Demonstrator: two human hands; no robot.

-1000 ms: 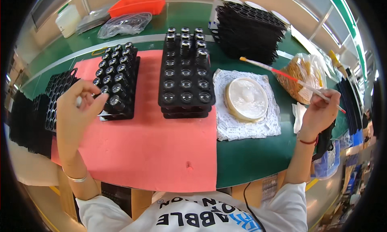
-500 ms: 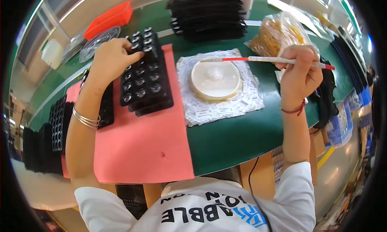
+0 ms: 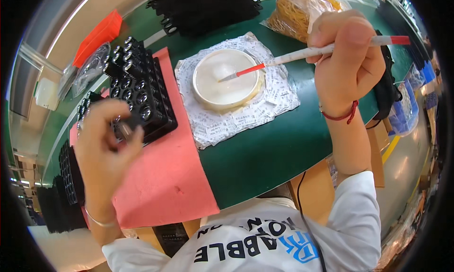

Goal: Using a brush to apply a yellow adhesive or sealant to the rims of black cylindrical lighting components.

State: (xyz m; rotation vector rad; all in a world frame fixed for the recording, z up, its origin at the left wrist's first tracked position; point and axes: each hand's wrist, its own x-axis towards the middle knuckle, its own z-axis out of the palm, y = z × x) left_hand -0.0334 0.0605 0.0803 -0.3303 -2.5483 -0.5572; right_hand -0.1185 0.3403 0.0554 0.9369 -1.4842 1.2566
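Observation:
My right hand (image 3: 350, 59) grips a thin white and red brush (image 3: 302, 53); its tip dips into a round white dish (image 3: 226, 78) of pale paste standing on printed paper (image 3: 265, 106). My left hand (image 3: 106, 144) pinches a small dark round part (image 3: 125, 129) just in front of a black tray (image 3: 142, 94) filled with several round black parts, which rests on a red mat (image 3: 165, 177).
A second black tray (image 3: 90, 104) lies behind my left hand, with more black trays (image 3: 66, 177) at the left edge. A stack of black trays (image 3: 203, 7) stands at the back. A bag of yellow rubber bands (image 3: 298, 9), an orange bin (image 3: 101, 30) and the green table (image 3: 265, 149) surround these.
My left hand drew back from the tray toward me with a small part between its fingers. My right hand lowered the brush so its tip went into the white dish.

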